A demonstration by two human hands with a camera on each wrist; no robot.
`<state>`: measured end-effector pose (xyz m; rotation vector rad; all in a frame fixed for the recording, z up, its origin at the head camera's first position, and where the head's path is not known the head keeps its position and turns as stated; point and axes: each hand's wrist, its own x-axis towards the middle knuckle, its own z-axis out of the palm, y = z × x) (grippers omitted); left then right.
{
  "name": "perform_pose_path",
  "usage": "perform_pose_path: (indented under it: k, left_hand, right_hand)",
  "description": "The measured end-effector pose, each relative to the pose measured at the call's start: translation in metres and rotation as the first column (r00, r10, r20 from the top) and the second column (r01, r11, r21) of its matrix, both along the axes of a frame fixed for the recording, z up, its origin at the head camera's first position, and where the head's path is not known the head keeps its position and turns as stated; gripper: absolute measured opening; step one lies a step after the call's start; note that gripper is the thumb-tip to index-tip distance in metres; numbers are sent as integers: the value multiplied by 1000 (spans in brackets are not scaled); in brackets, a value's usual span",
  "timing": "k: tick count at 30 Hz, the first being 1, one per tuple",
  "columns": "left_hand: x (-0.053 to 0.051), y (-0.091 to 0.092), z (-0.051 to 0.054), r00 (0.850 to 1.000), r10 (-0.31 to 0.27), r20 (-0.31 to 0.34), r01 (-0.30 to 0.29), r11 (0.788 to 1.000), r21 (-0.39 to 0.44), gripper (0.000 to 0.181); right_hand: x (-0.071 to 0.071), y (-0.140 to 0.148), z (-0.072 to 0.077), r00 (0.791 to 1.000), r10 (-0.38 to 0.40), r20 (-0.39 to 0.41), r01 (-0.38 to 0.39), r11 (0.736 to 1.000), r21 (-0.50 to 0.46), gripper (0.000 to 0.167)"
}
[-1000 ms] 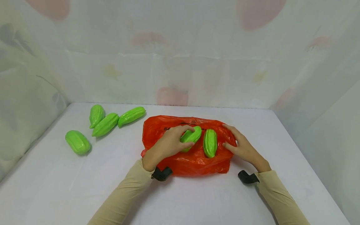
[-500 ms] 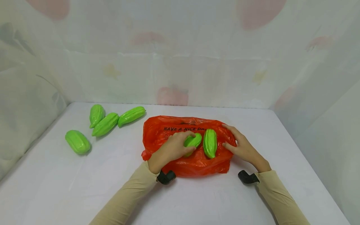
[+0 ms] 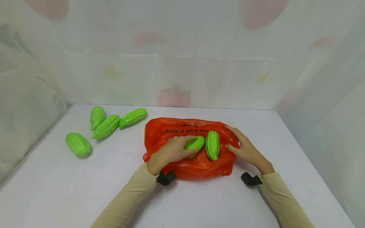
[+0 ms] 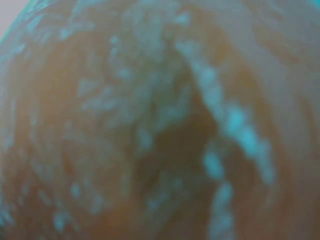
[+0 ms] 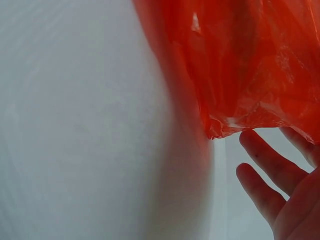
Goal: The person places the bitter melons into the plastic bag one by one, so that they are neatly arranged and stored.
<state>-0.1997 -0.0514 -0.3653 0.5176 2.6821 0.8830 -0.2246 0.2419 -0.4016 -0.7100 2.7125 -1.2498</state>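
A red bag [image 3: 196, 171] on a white table [image 3: 205, 202], both hands engaged

The left hand [image 3: 171, 151] grasps a green gourd [image 3: 196, 144] between thumb and fingers; the right hand [image 3: 246, 151] grips the bag's right end, some fingers loosely extended. A second gourd [image 3: 212, 145] lies between the hands, against the red plastic. The bag rests near the table's far edge, slightly right of its middle. Toward the far left corner lie three gourds [image 3: 106, 126] close together; a lone gourd [image 3: 78, 144] lies nearer the left edge. Pale sheeting encloses the surface: a creased back sheet [image 3: 205, 76] – faded pink shapes, yellow stars – behind the far edge, a rumpled left sheet [image 3: 25, 104], and a plainer right sheet [image 3: 342, 133]. The left wrist view is too blurred to read.
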Motion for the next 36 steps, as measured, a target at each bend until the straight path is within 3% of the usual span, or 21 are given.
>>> perform_pose_path:
  k: [10,18,28,36]
  left_hand:
    - [-3,2,-9,997,-63,-32,64,998,5,67]
    - [-3,3,-8,989,-147,13,148,988,-45,82]
    - [-3,4,-8,988,-145,53,141,987,73,67]
    - [-3,6,-9,989,-147,27,145,987,63,57]
  right_hand:
    - [1,0,1,1000,5,14,-5,1000,-1,67]
    - [1,0,1,999,4,35,-4,1000,4,67]
    - [0,1,2,999,7,37,-7,1000,6,67]
    - [-1,0,2,998,17,54,-17,1000,-2,66]
